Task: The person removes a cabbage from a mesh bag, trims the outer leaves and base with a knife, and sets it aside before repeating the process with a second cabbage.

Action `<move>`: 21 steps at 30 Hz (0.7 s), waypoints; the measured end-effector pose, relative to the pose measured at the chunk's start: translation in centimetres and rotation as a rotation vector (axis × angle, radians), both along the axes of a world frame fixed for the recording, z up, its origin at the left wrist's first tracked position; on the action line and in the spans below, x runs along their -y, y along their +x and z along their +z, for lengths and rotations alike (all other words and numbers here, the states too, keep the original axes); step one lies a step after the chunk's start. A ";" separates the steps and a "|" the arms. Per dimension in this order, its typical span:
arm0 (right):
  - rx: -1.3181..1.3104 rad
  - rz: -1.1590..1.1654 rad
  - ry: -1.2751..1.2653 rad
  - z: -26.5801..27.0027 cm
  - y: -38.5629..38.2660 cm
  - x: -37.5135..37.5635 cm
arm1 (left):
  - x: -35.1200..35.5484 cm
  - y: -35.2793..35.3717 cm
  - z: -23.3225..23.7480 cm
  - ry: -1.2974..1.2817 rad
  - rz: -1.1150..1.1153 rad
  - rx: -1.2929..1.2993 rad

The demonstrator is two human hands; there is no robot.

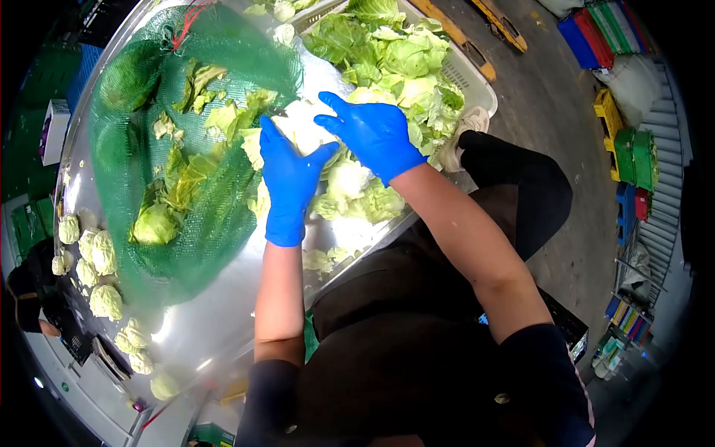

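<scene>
My left hand (289,182), in a blue glove, is wrapped round the near left side of a pale cabbage head (302,127). On the cabbage's right side is my right hand (374,138), also gloved in blue, its thumb and fingers touching it. A green mesh bag (216,253) lies spread out to the left, with loose leaves and a small cabbage (155,223) on it. Loose pale leaves (361,197) are heaped just below my hands. Beyond my right hand, a light crate (484,93) is full of green leaves (402,56).
Several small trimmed cabbages (106,302) line the left edge of the metal table (223,313). Another person's arm (48,328) shows at far left. A yellow pallet jack (499,26) and stacked crates (637,156) are on the right.
</scene>
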State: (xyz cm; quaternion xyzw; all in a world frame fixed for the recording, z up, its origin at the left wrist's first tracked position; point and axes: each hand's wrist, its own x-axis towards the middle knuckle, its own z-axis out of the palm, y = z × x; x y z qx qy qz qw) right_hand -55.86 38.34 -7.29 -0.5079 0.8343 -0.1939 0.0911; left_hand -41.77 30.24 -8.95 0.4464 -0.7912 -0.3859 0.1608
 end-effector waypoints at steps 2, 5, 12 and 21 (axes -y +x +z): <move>0.049 0.039 0.023 0.1 -1.2 0.7 | 0.1 -0.2 -0.2 0.013 0.014 -0.032; 0.088 0.053 0.260 2.1 -4.0 2.3 | -1.3 0.3 -0.6 -0.111 -0.043 0.047; 0.025 0.069 -0.073 0.3 -2.9 1.6 | -3.8 3.2 -1.5 -0.087 -0.011 -0.215; 0.041 0.061 -0.232 -3.5 -2.3 1.1 | -6.2 4.2 -2.3 -0.074 0.042 -0.313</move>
